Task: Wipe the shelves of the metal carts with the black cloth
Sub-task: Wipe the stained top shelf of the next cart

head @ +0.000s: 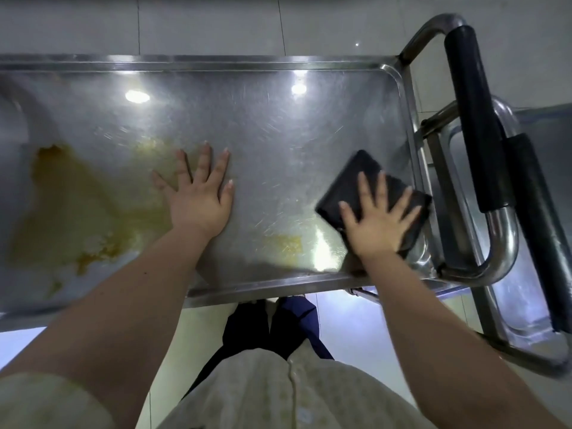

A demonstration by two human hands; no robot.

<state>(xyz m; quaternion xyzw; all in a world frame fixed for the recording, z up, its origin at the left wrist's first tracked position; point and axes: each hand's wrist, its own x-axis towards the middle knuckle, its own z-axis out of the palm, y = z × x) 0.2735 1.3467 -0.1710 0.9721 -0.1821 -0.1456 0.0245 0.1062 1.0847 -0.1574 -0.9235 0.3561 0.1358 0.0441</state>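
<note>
A metal cart's top shelf (247, 113) fills the view, scratched and shiny. A folded black cloth (362, 174) lies near the shelf's right edge. My right hand (379, 218) presses flat on the cloth with fingers spread. My left hand (201, 193) rests flat on the bare shelf near its middle, fingers straight and apart. A yellow-brown stain (68, 205) spreads over the left part of the shelf, and a smaller patch (284, 244) lies near the front edge beside the cloth.
The cart's handle (473, 125) with black grip stands at the right end. A second metal cart (532, 193) with its own black-gripped handle sits just beyond it. Pale tiled floor (216, 26) surrounds the carts. My legs stand below the shelf's front rim.
</note>
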